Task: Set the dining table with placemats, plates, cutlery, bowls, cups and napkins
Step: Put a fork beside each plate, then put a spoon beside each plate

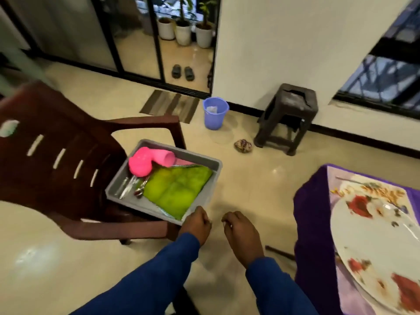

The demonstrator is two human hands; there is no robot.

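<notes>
A grey tray (205, 163) rests on the seat of a dark brown plastic chair (56, 155). In the tray lie a pink bowl (139, 165), a pink cup (164, 158) on its side, a folded green napkin (176, 192) and some cutlery (130, 187). My left hand (196, 225) hovers at the tray's near corner, fingers loosely curled, holding nothing. My right hand (242, 231) hangs beside it over the floor, also loosely curled and holding nothing. At the right, a white floral plate (372, 242) lies on a placemat (336, 178) on the purple-clothed table (311, 223).
A blue bucket (214, 113) and a dark stool (287, 117) stand by the white wall. A small crumpled thing (243, 146) lies on the tiled floor between them. A doormat (170, 104) lies before the glass sliding door.
</notes>
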